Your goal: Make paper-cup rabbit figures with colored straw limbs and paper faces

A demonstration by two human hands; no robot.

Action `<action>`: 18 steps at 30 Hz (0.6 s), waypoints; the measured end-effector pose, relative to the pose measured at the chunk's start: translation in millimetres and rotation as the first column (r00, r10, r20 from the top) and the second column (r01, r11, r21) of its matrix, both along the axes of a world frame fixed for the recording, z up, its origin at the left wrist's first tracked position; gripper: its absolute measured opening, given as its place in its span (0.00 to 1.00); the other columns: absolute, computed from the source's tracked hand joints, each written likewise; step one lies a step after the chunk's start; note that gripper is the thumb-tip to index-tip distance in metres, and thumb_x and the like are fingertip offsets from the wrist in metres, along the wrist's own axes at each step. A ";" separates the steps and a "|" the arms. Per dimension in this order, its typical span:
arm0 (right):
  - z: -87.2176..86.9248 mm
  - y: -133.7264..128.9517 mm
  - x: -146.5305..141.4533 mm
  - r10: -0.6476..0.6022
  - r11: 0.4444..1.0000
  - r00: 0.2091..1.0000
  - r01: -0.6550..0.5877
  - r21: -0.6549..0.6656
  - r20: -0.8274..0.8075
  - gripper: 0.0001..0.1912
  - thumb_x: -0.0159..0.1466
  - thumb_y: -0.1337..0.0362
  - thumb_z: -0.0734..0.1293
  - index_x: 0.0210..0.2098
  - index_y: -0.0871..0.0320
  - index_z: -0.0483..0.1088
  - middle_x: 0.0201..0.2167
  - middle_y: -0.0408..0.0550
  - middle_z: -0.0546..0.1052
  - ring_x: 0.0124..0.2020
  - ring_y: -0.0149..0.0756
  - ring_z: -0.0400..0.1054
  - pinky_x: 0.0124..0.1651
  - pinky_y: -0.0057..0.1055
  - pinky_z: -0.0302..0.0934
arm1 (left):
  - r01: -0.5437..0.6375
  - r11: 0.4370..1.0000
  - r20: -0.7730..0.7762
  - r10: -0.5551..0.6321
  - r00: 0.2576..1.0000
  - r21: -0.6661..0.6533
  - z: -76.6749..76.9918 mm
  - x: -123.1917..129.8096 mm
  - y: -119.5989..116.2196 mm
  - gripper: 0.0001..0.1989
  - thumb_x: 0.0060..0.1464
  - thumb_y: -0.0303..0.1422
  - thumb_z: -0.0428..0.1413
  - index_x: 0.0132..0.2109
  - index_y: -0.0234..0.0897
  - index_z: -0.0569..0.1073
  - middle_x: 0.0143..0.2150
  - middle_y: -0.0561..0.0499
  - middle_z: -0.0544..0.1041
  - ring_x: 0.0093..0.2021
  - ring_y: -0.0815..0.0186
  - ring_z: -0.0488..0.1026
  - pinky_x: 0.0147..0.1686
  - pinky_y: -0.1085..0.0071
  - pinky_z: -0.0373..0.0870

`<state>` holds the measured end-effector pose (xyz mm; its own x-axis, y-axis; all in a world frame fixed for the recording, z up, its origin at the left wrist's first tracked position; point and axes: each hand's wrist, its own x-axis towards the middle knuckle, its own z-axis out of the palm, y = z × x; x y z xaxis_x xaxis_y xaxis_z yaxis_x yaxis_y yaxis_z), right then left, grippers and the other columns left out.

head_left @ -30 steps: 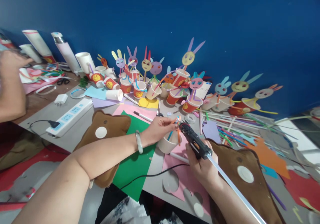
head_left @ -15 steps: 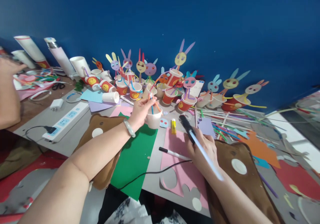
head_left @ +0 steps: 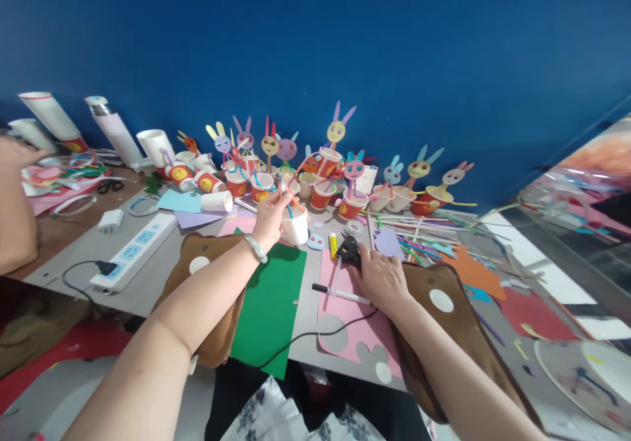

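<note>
My left hand (head_left: 273,216) is closed on colored pipe cleaners, orange and blue, whose ends run into a white paper cup (head_left: 296,227) just right of my fingers. My right hand (head_left: 382,277) rests low over the pink paper (head_left: 352,326), its fingers round the black glue gun (head_left: 348,252). A yellow glue stick (head_left: 333,245) stands left of the glue gun. Between my hands lie a blue paper face (head_left: 316,241) and a marker with a black cap (head_left: 340,294). Green paper (head_left: 271,303) spreads below the cup.
Cups with paper rabbit heads (head_left: 355,168) line the blue wall. A power strip (head_left: 135,250) lies at the left, near another person's arm (head_left: 17,211). Brown cloth pads (head_left: 202,283) flank the work area. Pipe cleaners (head_left: 419,231) and orange paper (head_left: 470,272) lie right. A black cable crosses the front.
My right hand has lowered the glue gun to the table, its nozzle no longer raised. My left hand still holds the pipe cleaners at the cup. The camera view has shifted.
</note>
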<state>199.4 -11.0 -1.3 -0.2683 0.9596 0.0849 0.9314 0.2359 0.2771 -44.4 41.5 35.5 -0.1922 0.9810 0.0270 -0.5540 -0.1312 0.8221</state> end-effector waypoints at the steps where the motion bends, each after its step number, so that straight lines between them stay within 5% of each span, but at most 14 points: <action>1: 2.7 -2.1 -0.1 -0.005 1.000 1.000 0.004 -0.013 -0.007 0.25 0.68 0.53 0.61 0.57 0.66 0.61 0.40 0.60 0.77 0.42 0.51 0.72 0.43 0.39 0.50 | -0.010 1.000 -0.001 0.010 1.000 0.001 0.7 -1.0 0.6 0.20 0.40 0.43 0.69 0.35 0.33 0.74 0.28 0.52 0.77 0.21 0.65 0.75 0.22 0.68 0.72; 7: 37.0 -13.1 1.4 0.113 0.993 0.991 -0.114 -0.010 -0.069 0.20 0.64 0.54 0.67 0.51 0.59 0.70 0.42 0.57 0.78 0.44 0.50 0.71 0.47 0.41 0.52 | -0.003 1.000 0.020 0.003 1.000 0.005 -0.1 -2.0 3.9 0.19 0.39 0.42 0.69 0.33 0.33 0.74 0.27 0.52 0.77 0.22 0.66 0.75 0.27 0.67 0.74; 11: 55.4 12.4 -15.8 0.158 0.986 0.972 -0.166 -0.030 -0.176 0.15 0.67 0.57 0.63 0.48 0.56 0.73 0.46 0.54 0.78 0.49 0.47 0.70 0.49 0.39 0.53 | 0.080 0.996 0.013 -0.080 0.997 0.027 -6.6 2.0 2.5 0.19 0.40 0.42 0.68 0.36 0.33 0.76 0.29 0.51 0.78 0.24 0.65 0.75 0.29 0.65 0.74; 18: 42.8 80.3 -62.4 0.113 0.955 0.990 -0.133 -0.265 -0.088 0.16 0.63 0.58 0.66 0.46 0.58 0.78 0.45 0.56 0.80 0.46 0.46 0.73 0.43 0.34 0.58 | 0.128 0.991 -0.058 -0.126 0.990 0.028 -13.4 3.2 3.6 0.19 0.41 0.42 0.68 0.35 0.32 0.77 0.30 0.50 0.79 0.27 0.67 0.75 0.33 0.67 0.72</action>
